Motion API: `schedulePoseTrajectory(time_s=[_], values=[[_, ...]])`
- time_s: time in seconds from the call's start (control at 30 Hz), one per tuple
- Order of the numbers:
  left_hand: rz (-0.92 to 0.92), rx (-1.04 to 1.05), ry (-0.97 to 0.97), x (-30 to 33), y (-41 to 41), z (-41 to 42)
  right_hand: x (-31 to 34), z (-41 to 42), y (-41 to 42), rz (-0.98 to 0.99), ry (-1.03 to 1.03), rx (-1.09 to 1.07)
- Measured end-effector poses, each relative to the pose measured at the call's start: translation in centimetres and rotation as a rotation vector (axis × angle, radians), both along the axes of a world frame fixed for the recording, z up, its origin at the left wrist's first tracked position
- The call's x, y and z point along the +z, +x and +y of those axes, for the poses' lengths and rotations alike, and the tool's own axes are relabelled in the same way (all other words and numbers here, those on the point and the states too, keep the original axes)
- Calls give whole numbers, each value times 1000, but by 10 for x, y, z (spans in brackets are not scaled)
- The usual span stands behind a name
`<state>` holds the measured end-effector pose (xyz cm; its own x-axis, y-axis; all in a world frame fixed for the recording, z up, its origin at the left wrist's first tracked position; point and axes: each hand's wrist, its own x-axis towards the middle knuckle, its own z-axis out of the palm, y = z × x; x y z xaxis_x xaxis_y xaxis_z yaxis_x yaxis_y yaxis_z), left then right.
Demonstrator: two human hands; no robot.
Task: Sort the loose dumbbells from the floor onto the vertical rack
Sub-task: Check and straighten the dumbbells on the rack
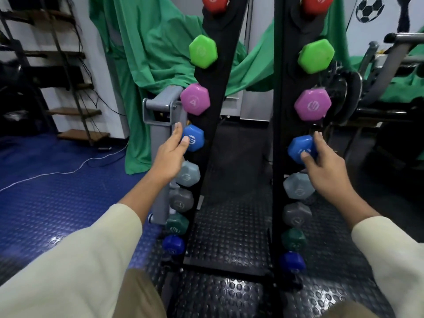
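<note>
- Cream sleeves frame the near view, one forearm reaching up each side of the black vertical rack (pixel 207 157), which stands on studded black floor matting (pixel 229 226).
- Left hand (pixel 171 154) lies with fingers nearly straight, thumb tip resting on the face of the left blue dumbbell (pixel 193 137); it touches the head but does not wrap it.
- Right hand (pixel 325 166) has thumb and a fingertip pinching the head of the right blue dumbbell (pixel 300 149).
- Both blue heads sit at the same tier, fourth from the visible top, one on each upright, so each hand is nearest its own side.
- Each handle seems to run straight away from the person into its cradle; only hexagonal end faces show.
- Whether the two are fully seated I cannot tell; my guess is a final push inward remains.
- Farther up hang pink, green and red heads; behind is green cloth (pixel 149 53).
</note>
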<state>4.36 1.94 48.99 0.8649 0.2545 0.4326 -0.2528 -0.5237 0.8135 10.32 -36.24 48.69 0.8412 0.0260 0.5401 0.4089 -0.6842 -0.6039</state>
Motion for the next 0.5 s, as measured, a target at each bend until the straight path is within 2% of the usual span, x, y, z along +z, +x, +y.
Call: schedulePoseTrajectory(time_s=[0.1,0.27,0.33,0.43,0.5], values=[[4,68,23,-16,2,1,-6,-3,-1,-17,10,-26],[-14,57,-5,-29,7,5,-18,-5,-1,4,12,-39],[48,27,35,-45,4,10,-35,-6,-3,51,2,-24],[138,18,201,-79,0,14,-72,-9,-8,137,-39,7],[146,42,216,-94,-2,16,-92,-8,-10,141,11,3]])
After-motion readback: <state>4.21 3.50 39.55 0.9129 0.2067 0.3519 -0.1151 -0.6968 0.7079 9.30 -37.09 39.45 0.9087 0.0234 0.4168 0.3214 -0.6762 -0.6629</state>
